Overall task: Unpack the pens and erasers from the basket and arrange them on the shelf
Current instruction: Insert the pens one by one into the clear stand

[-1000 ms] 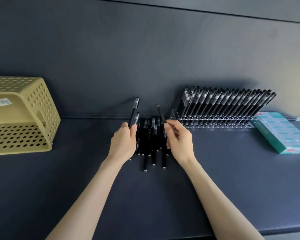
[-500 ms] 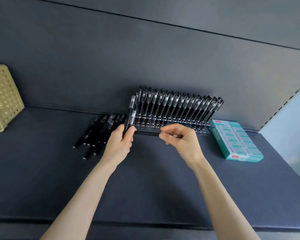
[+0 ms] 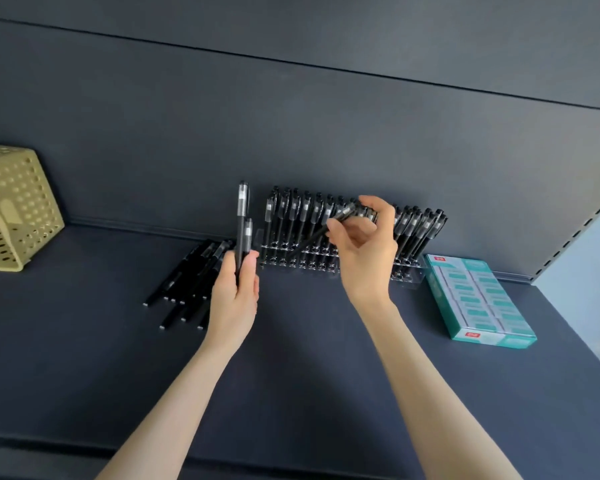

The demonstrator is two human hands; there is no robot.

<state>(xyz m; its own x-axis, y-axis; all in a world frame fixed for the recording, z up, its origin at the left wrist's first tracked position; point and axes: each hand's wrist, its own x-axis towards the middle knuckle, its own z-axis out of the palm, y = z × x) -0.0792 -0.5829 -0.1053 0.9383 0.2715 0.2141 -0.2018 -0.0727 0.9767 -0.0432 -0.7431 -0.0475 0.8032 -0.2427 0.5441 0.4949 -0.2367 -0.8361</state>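
My left hand (image 3: 235,299) grips two black pens (image 3: 242,223) upright, just left of the clear pen rack (image 3: 329,263). My right hand (image 3: 364,251) pinches one black pen (image 3: 317,233) slanted over the rack's front rows. The rack holds several black pens (image 3: 416,226) standing against the back wall. A pile of loose black pens (image 3: 187,278) lies on the dark shelf (image 3: 291,358) left of my left hand. A teal box of erasers (image 3: 478,299) lies right of the rack. The yellow perforated basket (image 3: 14,209) lies on its side at the far left.
The shelf's back wall (image 3: 291,133) rises right behind the rack. A perforated upright (image 3: 575,237) and a pale wall bound the shelf on the right. The shelf's front edge (image 3: 84,448) runs along the bottom.
My right hand has lifted its pen from in front of the rack up over the rack's rows. My left hand holds its pens more upright. The view has shifted slightly left.
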